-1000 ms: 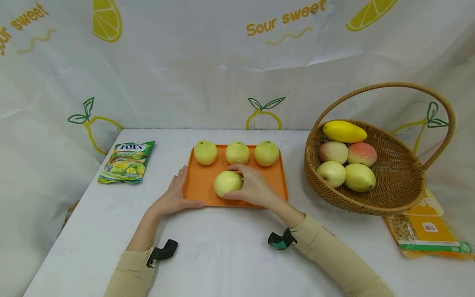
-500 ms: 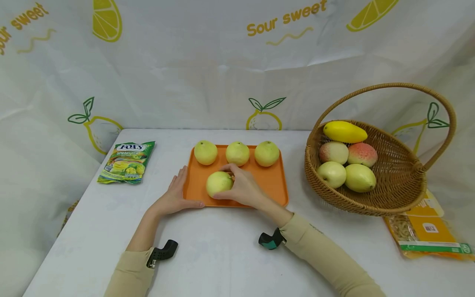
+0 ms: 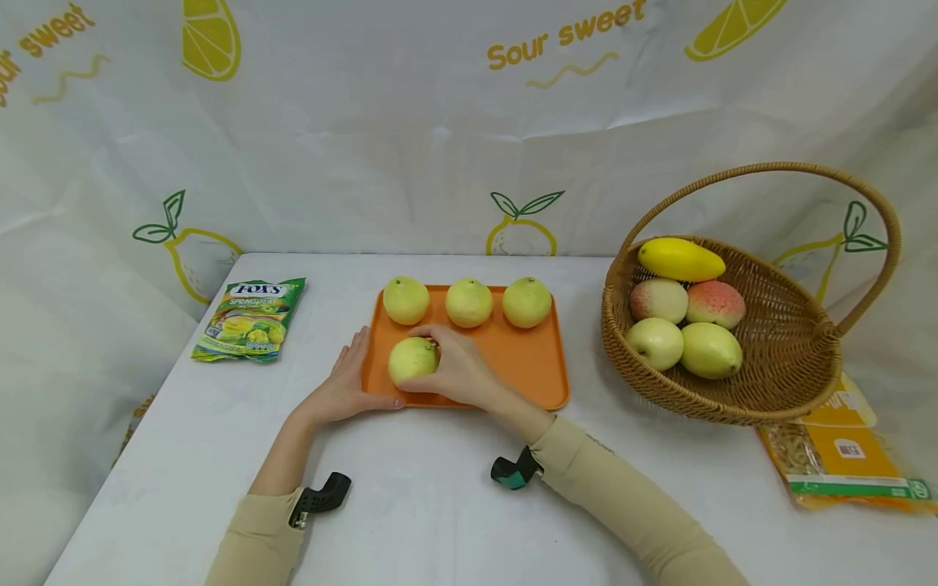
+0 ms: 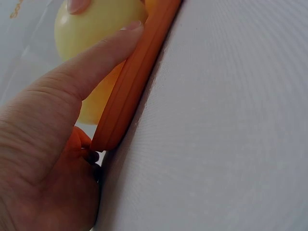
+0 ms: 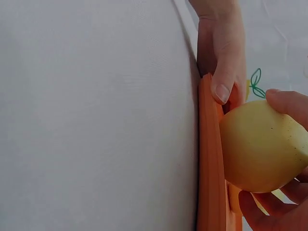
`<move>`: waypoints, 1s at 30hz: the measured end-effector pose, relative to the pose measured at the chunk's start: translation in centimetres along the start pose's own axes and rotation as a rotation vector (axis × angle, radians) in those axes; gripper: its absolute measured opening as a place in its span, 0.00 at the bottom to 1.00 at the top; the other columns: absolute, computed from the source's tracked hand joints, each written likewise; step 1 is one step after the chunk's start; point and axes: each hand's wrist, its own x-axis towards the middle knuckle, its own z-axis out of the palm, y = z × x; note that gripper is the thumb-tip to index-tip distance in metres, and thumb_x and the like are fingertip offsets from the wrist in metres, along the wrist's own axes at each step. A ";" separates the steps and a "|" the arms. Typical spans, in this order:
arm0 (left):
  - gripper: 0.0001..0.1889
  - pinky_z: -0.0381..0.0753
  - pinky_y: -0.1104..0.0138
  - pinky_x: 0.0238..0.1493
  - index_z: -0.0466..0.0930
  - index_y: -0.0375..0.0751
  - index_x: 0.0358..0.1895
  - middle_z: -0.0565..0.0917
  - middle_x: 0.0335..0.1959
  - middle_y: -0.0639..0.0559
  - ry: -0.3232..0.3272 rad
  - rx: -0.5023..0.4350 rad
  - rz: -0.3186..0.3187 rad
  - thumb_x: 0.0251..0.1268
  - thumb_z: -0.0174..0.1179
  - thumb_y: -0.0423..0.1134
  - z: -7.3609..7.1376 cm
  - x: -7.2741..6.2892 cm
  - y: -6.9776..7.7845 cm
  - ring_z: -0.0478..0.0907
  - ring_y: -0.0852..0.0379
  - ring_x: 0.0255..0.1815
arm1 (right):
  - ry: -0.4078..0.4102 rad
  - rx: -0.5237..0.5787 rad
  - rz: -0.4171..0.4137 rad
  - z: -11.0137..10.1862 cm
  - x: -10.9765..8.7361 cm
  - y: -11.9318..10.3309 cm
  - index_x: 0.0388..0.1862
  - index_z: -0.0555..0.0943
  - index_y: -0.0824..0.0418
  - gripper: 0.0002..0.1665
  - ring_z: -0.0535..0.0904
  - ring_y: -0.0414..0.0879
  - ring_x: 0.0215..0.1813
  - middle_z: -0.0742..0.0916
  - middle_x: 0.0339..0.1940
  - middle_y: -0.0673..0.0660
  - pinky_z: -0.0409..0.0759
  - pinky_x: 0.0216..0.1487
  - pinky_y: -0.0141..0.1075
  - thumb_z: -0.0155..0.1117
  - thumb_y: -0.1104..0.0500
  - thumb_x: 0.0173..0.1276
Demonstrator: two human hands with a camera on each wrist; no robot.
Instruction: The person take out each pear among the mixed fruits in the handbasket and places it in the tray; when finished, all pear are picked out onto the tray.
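Observation:
An orange tray [image 3: 528,366] lies on the white table, with three round pale yellow-green fruits in a row along its far side: left [image 3: 406,300], middle [image 3: 469,303] and right [image 3: 527,302]. My right hand [image 3: 463,370] grips a fourth such fruit [image 3: 412,361], thumb and fingers around its right side, over the tray's front left part. In the right wrist view this fruit [image 5: 260,149] sits right against the tray's wall [image 5: 211,159]. My left hand [image 3: 339,392] rests at the tray's left front corner. Its fingers are straight along the left edge and the thumb [image 4: 103,57] lies along the front rim.
At the right stands a wicker basket [image 3: 795,350] with a tall handle, holding a long yellow fruit [image 3: 680,260], two peaches [image 3: 715,304] and two yellow-green fruits [image 3: 711,351]. An orange packet [image 3: 843,456] lies partly under it. A green sweets bag [image 3: 251,320] lies at the left.
My right hand has moved left across the tray with the fruit, from the middle toward the left front corner. My left hand has stayed in place.

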 end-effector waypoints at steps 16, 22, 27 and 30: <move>0.70 0.28 0.50 0.74 0.29 0.38 0.78 0.33 0.79 0.42 -0.007 -0.018 -0.008 0.45 0.74 0.60 -0.1 -0.1 0.3 0.27 0.48 0.78 | -0.039 -0.067 -0.045 1.4 1.6 -0.9 0.65 0.73 0.58 0.43 0.75 0.46 0.60 0.80 0.59 0.53 0.71 0.62 0.40 0.78 0.46 0.53; 0.69 0.28 0.49 0.74 0.29 0.39 0.78 0.33 0.79 0.41 -0.006 -0.027 0.000 0.45 0.74 0.61 -0.1 0.0 0.2 0.26 0.47 0.78 | -0.048 -0.061 -0.043 1.8 1.8 -0.9 0.66 0.73 0.58 0.43 0.75 0.47 0.60 0.80 0.59 0.54 0.71 0.62 0.41 0.78 0.47 0.53; 0.69 0.28 0.49 0.74 0.29 0.39 0.78 0.33 0.79 0.42 -0.004 -0.032 0.001 0.45 0.74 0.61 -0.1 0.0 0.2 0.26 0.47 0.78 | -0.046 -0.057 -0.054 2.1 1.8 -0.7 0.66 0.72 0.58 0.42 0.74 0.46 0.60 0.80 0.59 0.54 0.71 0.62 0.40 0.77 0.47 0.55; 0.70 0.28 0.48 0.74 0.29 0.39 0.78 0.32 0.79 0.42 -0.006 -0.036 -0.003 0.45 0.74 0.61 0.0 0.0 0.2 0.26 0.47 0.78 | -0.045 -0.042 -0.070 2.2 1.8 -0.6 0.66 0.71 0.58 0.42 0.74 0.46 0.59 0.79 0.59 0.54 0.72 0.62 0.40 0.77 0.47 0.55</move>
